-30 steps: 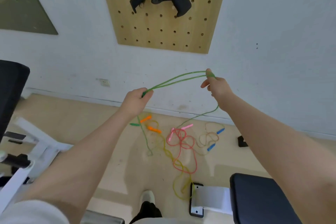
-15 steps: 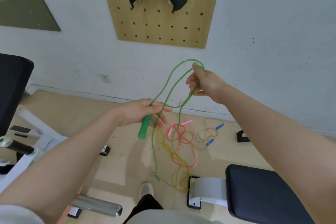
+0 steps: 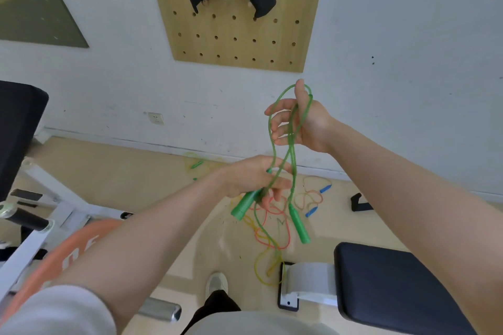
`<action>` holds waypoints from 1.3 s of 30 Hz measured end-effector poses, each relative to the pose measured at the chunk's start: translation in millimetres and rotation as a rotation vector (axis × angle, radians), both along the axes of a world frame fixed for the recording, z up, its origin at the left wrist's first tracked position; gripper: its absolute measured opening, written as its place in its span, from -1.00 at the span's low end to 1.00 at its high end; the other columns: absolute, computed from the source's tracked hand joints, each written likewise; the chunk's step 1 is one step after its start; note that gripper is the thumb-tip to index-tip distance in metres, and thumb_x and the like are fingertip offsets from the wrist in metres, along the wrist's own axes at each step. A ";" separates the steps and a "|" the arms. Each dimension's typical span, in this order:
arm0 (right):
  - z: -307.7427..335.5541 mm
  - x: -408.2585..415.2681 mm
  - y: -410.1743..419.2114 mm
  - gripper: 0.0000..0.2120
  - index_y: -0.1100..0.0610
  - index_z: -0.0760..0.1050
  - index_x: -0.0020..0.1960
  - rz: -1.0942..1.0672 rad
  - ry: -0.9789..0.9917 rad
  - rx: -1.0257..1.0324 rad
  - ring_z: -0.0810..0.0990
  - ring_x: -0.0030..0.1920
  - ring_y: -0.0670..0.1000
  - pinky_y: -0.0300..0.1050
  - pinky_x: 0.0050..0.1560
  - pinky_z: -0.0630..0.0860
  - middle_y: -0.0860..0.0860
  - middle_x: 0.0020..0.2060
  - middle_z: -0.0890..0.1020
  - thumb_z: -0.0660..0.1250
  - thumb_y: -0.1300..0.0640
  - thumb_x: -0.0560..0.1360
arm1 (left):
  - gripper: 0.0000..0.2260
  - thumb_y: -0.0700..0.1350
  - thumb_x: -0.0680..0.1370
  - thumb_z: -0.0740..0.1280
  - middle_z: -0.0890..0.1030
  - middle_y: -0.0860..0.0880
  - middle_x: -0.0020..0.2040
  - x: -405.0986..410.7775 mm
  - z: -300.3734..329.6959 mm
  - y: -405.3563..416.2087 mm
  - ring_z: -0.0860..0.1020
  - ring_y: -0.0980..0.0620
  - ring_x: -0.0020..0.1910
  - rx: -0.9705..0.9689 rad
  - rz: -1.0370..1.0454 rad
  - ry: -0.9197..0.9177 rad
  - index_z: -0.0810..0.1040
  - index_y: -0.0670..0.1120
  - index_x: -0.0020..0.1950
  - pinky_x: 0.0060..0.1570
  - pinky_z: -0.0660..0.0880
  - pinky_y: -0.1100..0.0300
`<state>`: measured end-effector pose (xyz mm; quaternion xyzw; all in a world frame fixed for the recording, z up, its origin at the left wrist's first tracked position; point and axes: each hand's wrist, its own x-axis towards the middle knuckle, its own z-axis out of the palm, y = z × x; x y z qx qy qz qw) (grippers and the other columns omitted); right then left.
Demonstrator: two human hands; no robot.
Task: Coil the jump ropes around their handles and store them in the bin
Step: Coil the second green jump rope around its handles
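Note:
A green jump rope (image 3: pixel 273 141) hangs in loops between my hands. My left hand (image 3: pixel 253 178) grips one green handle (image 3: pixel 245 204) together with rope strands that cross at its fingers. My right hand (image 3: pixel 302 119) is raised higher, with the top loop draped over its thumb and across its loosely curled fingers. The second green handle (image 3: pixel 298 223) dangles free below. On the floor lie a red rope (image 3: pixel 272 215), a yellow rope (image 3: pixel 265 266) and a tan rope with blue handles (image 3: pixel 313 197). No bin is in view.
A black padded bench (image 3: pixel 394 288) with a white bracket (image 3: pixel 307 285) stands at the lower right. A white gym frame with a black grip (image 3: pixel 27 219) and an orange ring (image 3: pixel 62 255) sit at the left. A pegboard (image 3: pixel 239 35) hangs on the wall. My shoe (image 3: pixel 217 283) is below.
My right hand has turned palm-in and dropped slightly, with the loop now over its thumb. The second handle has lifted off the floor and dangles. My left hand has moved right, closer under my right.

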<state>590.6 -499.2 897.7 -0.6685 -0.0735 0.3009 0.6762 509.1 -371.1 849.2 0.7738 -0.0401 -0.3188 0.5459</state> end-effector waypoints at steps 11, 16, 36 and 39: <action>-4.5 -2.2 -28.8 -0.75 0.20 0.43 0.03 -0.026 -0.189 -0.372 0.58 -0.27 0.07 0.01 -0.10 0.59 0.07 -0.26 0.52 0.09 0.04 0.62 | -0.79 -0.19 0.63 0.14 0.59 -0.05 -0.43 3.0 -11.7 22.4 0.56 0.07 -0.50 0.090 0.318 -0.196 0.52 -0.22 -0.06 -0.39 0.52 0.25; -11.4 -11.8 -24.5 -0.58 0.13 0.47 -0.01 0.163 -0.237 -0.482 0.57 -0.11 0.05 -0.01 0.03 0.53 0.04 -0.17 0.55 0.01 -0.17 0.60 | -0.80 -0.18 0.65 0.09 0.58 -0.07 -0.32 9.9 6.0 23.8 0.52 0.08 -0.54 -0.074 0.506 -0.291 0.49 -0.18 -0.02 -0.43 0.50 0.25; -23.7 -1.1 -48.1 -0.70 0.16 0.56 -0.08 -0.003 -0.137 -0.271 0.51 -0.14 -0.04 -0.19 -0.02 0.50 0.05 -0.02 0.57 0.08 0.39 0.52 | -0.77 -0.15 0.63 0.13 0.22 0.08 -0.58 21.2 21.3 41.8 0.12 0.12 -0.61 -0.040 0.454 -0.220 0.46 -0.12 -0.19 -0.55 0.10 0.32; -24.0 0.5 -44.2 -0.88 0.18 0.50 -0.15 -0.024 -0.097 -0.284 0.35 -0.47 -0.06 -0.26 -0.45 0.32 0.04 -0.36 0.44 0.23 0.27 0.53 | -0.78 -0.16 0.63 0.13 0.27 0.05 -0.56 23.8 21.5 41.2 0.20 0.11 -0.62 -0.070 0.459 -0.207 0.43 -0.12 -0.20 -0.54 0.18 0.30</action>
